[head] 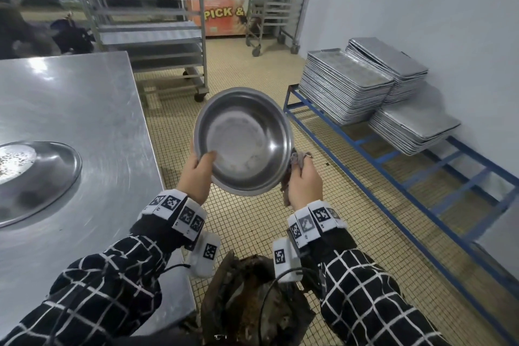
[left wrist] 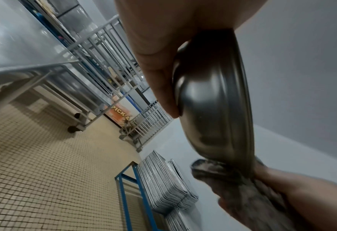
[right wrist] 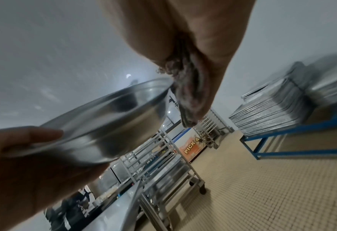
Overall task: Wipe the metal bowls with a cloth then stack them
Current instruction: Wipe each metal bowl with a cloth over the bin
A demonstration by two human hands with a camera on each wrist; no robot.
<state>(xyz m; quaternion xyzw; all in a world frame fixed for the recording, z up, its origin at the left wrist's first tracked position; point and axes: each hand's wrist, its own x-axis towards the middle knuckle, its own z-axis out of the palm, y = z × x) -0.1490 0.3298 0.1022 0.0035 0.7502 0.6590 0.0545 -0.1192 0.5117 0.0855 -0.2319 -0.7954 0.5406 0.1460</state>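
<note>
A round metal bowl (head: 244,139) is held up in the air over the tiled floor, tilted so its inside faces me. My left hand (head: 198,174) grips its lower left rim, thumb inside and fingers behind, as the left wrist view shows on the bowl's (left wrist: 213,100) outer wall. My right hand (head: 304,181) holds a bunched grey cloth (head: 297,160) against the bowl's right rim; the cloth (right wrist: 187,93) touches the bowl's (right wrist: 108,118) edge. Another metal bowl (head: 33,177) sits on the steel table at left.
A steel table (head: 84,109) fills the left side. Wheeled tray racks (head: 146,17) stand behind it. Stacks of baking trays (head: 362,84) rest on a low blue frame (head: 393,177) along the right wall. A dark bag (head: 252,303) lies at my feet.
</note>
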